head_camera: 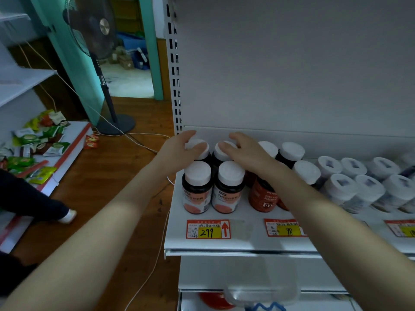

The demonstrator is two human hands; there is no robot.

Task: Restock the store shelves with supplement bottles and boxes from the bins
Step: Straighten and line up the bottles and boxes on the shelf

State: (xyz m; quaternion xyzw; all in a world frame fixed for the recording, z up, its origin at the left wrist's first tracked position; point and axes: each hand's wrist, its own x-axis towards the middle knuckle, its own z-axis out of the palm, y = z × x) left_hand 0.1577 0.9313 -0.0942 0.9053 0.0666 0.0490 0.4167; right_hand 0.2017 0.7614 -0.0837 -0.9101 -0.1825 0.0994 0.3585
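Shelf (246, 217) already carries rows of bottles (197, 189); left grip (182, 149) clamped on back-left bottle (202, 151), right grip (244, 151) clamped on next bottle (221, 154); seemingly seating both, restocking about midway.

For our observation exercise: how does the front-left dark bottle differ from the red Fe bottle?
The front-left dark bottle has a near-black body and a pale label; the red Fe bottle is orange-red with white lettering. The dark bottle's white cap shows; the Fe bottle's top is hidden by the right forearm. Both stand upright on the shelf.
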